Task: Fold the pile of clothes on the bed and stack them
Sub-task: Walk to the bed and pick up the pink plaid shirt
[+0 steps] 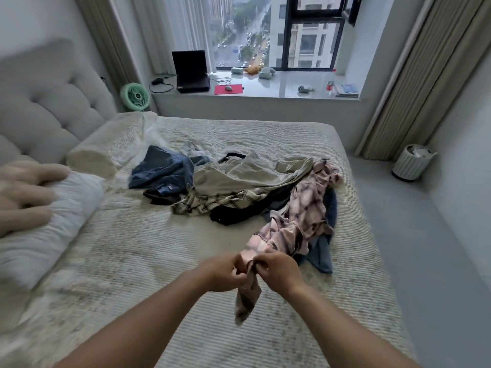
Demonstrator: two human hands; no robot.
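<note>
A loose pile of clothes lies mid-bed: blue jeans (163,170), a beige garment (249,171), a cream plaid shirt (212,201), a black piece (239,212) and a pink plaid shirt (300,208). One end of the pink plaid shirt is pulled toward me, and my left hand (224,272) and my right hand (279,273) both pinch it close together, just above the bedspread (159,261). A strip of the fabric dangles below my fingers. A blue garment (322,253) peeks out under the shirt.
A white pillow (50,227) lies at the left, with another person's blurred hand (24,192) on it. A rolled cushion (90,155) and a padded headboard (47,102) stand behind. The windowsill holds a laptop (191,71). A waste bin (411,162) sits on the floor at the right.
</note>
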